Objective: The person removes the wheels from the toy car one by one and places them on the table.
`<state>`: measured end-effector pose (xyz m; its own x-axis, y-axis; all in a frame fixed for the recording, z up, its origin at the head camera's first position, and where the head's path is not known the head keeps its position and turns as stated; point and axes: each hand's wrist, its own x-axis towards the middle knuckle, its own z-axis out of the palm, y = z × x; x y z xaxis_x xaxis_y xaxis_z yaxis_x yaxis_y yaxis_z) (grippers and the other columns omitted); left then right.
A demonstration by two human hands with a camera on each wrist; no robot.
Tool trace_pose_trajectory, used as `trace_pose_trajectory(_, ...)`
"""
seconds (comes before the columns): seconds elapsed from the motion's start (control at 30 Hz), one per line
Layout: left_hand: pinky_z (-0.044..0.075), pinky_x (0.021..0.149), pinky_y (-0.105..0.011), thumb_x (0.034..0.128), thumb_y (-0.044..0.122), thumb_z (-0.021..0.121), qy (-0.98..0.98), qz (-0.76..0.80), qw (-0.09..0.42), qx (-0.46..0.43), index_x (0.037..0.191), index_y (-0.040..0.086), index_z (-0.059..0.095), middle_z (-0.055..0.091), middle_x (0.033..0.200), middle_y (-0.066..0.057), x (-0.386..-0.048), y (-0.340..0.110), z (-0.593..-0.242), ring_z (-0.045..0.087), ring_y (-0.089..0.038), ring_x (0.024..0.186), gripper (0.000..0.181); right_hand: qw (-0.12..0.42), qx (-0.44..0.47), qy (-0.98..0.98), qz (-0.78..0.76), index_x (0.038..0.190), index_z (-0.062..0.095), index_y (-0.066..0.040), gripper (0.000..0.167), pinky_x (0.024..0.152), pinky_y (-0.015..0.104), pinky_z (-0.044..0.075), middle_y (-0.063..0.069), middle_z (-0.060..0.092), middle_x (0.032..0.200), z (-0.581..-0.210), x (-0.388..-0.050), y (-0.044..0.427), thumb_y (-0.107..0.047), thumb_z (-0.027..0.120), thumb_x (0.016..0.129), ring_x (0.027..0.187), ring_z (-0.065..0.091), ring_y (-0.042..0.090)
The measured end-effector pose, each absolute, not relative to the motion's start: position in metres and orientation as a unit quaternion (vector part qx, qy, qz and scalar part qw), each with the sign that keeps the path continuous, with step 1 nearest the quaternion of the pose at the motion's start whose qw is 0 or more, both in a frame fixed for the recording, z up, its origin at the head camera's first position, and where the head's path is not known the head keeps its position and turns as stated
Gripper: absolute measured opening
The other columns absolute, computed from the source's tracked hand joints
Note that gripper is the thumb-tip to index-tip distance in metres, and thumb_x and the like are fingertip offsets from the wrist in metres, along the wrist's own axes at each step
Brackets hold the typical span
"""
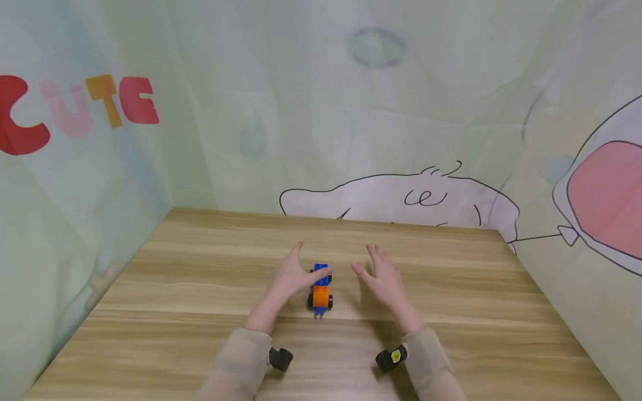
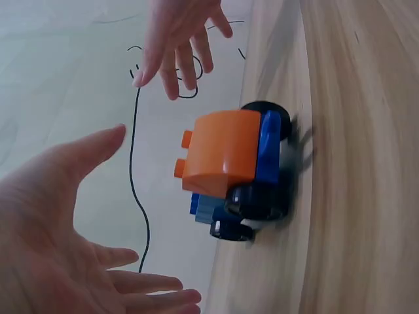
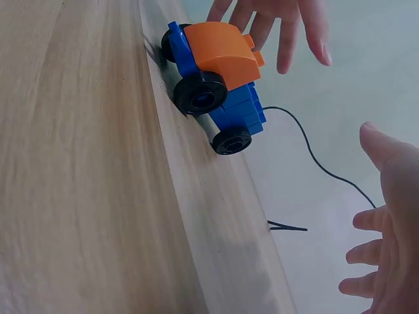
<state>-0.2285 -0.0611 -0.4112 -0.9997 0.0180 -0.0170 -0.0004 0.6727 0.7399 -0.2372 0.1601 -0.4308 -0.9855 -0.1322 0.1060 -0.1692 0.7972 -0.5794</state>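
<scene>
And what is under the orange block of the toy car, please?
Under the orange block, a blue base shows, with black wheels at its sides; the middle beneath is covered.

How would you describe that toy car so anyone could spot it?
Start at the wood-grain tabletop, then look between the left hand and the right hand, closer to the left. There sits the toy car, an orange block with blue bricks beyond it; its black wheels and bright colours set it apart from both hands.
</scene>
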Motion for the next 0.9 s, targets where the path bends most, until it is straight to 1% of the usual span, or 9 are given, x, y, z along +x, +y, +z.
trace_pose_trajectory(0.13,0.049,0.098,-0.056,0.0781,0.049,0.078,0.910,0.414,0.024,-0.014,0.152,0.003,0.029,0.043,0.146,-0.028,-0.227,-0.057,-0.415,0.051,-0.048,0.125,0.100,0.035,0.082,-0.945,0.313,0.152,0.030,-0.004,0.072,0.111,0.072,0.016,0.023,0.022,0.159,-0.433,-0.237,0.156,-0.047,0.051,0.098,0.146,0.019,0.046)
trace_pose_trajectory(0.23,0.047,0.099,-0.057,0.0773,0.048,0.079,0.911,0.412,0.030,-0.019,0.151,0.002,0.032,0.045,0.145,-0.028,-0.226,-0.054,-0.418,0.050,-0.047,0.126,0.098,0.043,0.086,-0.942,0.322,0.151,0.032,-0.002,0.071,0.110,0.072,0.019,0.024,0.024,0.158,-0.433,-0.235,0.153,-0.045,0.052,0.098,0.145,0.021,0.047)
trace_pose_trajectory(0.4,0.048,0.099,-0.057,0.0760,0.047,0.080,0.913,0.405,0.042,-0.012,0.150,0.002,0.033,0.045,0.145,-0.027,-0.222,-0.047,-0.421,0.049,-0.046,0.128,0.099,0.048,0.090,-0.939,0.328,0.150,0.034,-0.001,0.070,0.109,0.072,0.022,0.024,0.025,0.158,-0.434,-0.235,0.150,-0.045,0.052,0.098,0.145,0.023,0.047)
trace_pose_trajectory(0.63,0.045,0.101,-0.060,0.0737,0.047,0.082,0.913,0.402,0.065,0.010,0.150,0.000,0.032,0.043,0.147,-0.027,-0.220,-0.041,-0.425,0.046,-0.046,0.131,0.102,0.042,0.089,-0.938,0.331,0.150,0.034,-0.001,0.070,0.111,0.069,0.021,0.023,0.024,0.158,-0.437,-0.234,0.152,-0.044,0.052,0.098,0.145,0.023,0.046)
trace_pose_trajectory(0.77,0.044,0.101,-0.060,0.0709,0.042,0.085,0.910,0.407,0.075,0.026,0.150,0.000,0.031,0.046,0.144,-0.028,-0.219,-0.042,-0.428,0.047,-0.046,0.130,0.105,0.047,0.091,-0.936,0.338,0.149,0.034,0.000,0.070,0.113,0.067,0.021,0.025,0.026,0.157,-0.438,-0.234,0.155,-0.042,0.053,0.098,0.143,0.025,0.047)
trace_pose_trajectory(0.9,0.044,0.102,-0.058,0.0680,0.035,0.088,0.907,0.413,0.076,0.031,0.150,-0.001,0.030,0.049,0.141,-0.027,-0.220,-0.043,-0.430,0.051,-0.043,0.125,0.107,0.047,0.089,-0.935,0.341,0.150,0.033,0.000,0.071,0.114,0.066,0.021,0.025,0.027,0.157,-0.439,-0.236,0.156,-0.043,0.053,0.098,0.143,0.026,0.047)
